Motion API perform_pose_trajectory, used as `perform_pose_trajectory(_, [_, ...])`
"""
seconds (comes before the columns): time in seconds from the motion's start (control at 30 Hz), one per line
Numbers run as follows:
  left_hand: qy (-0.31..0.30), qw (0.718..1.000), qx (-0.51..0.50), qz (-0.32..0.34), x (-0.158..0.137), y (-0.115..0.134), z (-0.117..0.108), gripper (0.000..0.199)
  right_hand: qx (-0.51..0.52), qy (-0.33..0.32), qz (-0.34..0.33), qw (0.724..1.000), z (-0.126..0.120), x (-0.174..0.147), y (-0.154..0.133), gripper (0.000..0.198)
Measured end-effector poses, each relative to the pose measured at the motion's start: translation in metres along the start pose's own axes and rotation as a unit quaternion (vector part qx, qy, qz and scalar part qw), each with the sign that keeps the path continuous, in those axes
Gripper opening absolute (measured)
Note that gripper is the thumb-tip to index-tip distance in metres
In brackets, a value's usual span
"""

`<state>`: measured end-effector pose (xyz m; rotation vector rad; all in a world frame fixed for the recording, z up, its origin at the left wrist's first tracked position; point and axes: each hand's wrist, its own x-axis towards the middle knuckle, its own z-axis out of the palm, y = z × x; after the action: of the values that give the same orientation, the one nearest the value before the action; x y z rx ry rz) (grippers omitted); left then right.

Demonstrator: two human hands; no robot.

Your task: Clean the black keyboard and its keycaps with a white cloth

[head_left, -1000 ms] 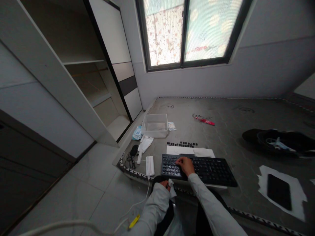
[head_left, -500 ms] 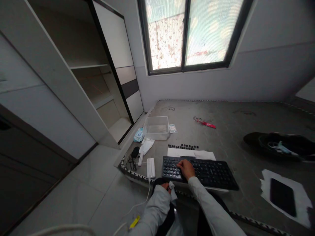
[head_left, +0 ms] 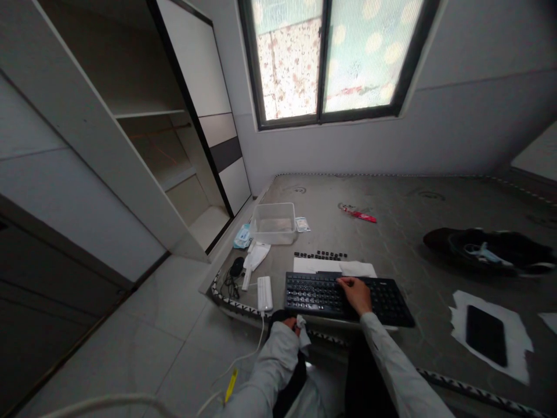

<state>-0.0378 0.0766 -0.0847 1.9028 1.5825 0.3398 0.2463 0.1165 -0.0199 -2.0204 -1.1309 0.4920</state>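
The long, flat black keyboard [head_left: 348,296] lies on the grey mattress [head_left: 413,232], its long side running from 9 o'clock to 3 o'clock. The right hand [head_left: 357,293] rests on its bumpy keys, fingers a little spread. At 7 o'clock from it, the left hand [head_left: 290,325] pinches a soft white wipe [head_left: 303,332]. Small loose black keycaps [head_left: 321,255] sit in a row at 12 o'clock.

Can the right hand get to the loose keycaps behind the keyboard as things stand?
Probably yes: the right hand rests on the keyboard, and only flat white paper lies between it and the loose keycaps.
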Motion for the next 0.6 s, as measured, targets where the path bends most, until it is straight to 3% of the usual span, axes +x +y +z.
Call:
perform_pose_trajectory(0.13, [-0.026, 0.999, 0.036, -0.003, 0.005, -0.002, 0.002, 0.022, -0.022, 0.009, 0.007, 1.0, -0.015, 0.003, 0.014, 0.033])
perform_pose_trajectory(0.3, [-0.031, 0.999, 0.041, -0.013, 0.009, 0.0, 0.001, 0.02, -0.042, 0.032, -0.032, 0.998, -0.028, 0.02, 0.006, 0.033])
perform_pose_trajectory(0.47, [-0.01, 1.0, 0.014, -0.006, 0.01, -0.006, 0.004, 0.02, -0.1, 0.047, -0.066, 0.992, -0.037, 0.061, -0.018, 0.032])
perform_pose_trajectory(0.6, [0.012, 1.0, 0.008, 0.011, 0.011, -0.013, 0.011, 0.024, -0.193, -0.015, -0.064, 0.979, -0.032, 0.106, -0.04, 0.031])
